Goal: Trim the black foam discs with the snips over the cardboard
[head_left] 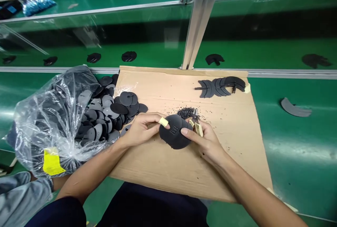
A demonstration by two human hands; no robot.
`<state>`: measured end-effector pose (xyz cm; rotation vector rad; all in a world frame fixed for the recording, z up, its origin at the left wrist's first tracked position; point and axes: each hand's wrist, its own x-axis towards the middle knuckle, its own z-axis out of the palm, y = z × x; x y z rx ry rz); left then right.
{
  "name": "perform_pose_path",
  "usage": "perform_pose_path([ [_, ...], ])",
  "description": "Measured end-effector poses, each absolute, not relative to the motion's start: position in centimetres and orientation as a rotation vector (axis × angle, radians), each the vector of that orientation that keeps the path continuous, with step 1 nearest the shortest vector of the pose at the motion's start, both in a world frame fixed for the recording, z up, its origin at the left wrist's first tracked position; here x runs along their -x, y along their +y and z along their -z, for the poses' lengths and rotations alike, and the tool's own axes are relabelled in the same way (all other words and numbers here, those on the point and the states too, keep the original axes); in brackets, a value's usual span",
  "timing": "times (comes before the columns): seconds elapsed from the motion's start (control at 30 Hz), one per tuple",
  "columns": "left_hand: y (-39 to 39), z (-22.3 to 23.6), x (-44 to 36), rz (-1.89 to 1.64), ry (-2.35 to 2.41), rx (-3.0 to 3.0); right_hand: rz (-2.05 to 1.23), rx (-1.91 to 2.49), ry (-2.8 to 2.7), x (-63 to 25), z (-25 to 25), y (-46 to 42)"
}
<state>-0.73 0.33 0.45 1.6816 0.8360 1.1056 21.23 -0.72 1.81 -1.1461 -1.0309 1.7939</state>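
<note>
left hand: i have my left hand (140, 130) clenched on the left edge of a black rubber disc (173, 132), with the thumb pressing a small cream tab (163, 122) against the disc.
right hand: my right hand (204, 141) grips the disc's right edge, and cream strips (198, 129) stand up from between its fingers (185, 132).
fingers: both sets are closed on the disc; neither is released.
disc: it sits between my hands over the middle of a cardboard sheet (231, 142), embossed mark facing up. i cannot tell whether it touches the cardboard.
just beyond the disc: black granules (186, 112) lie heaped on the cardboard, with more scattered to the right.
left: a clear plastic bag (50, 121) with a yellow label (52, 162) lies beside a spilled pile of dark discs (105, 111).
far right of the sheet: black curved pieces (218, 87) lie overlapped.
right: a gray arc piece (295, 107) lies on the green conveyor belt (289, 149).
far: black pieces (129, 56) lie in a row on a second belt (263, 51), past an aluminum upright (200, 19).
</note>
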Motion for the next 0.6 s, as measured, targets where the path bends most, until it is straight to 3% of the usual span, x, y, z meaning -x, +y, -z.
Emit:
perform_pose_path([
  [0.6, -0.08, -1.3, 1.3, -1.067, 0.838, -1.774, -1.806, 1.101, -1.199, -21.55, -1.88, -0.63],
])
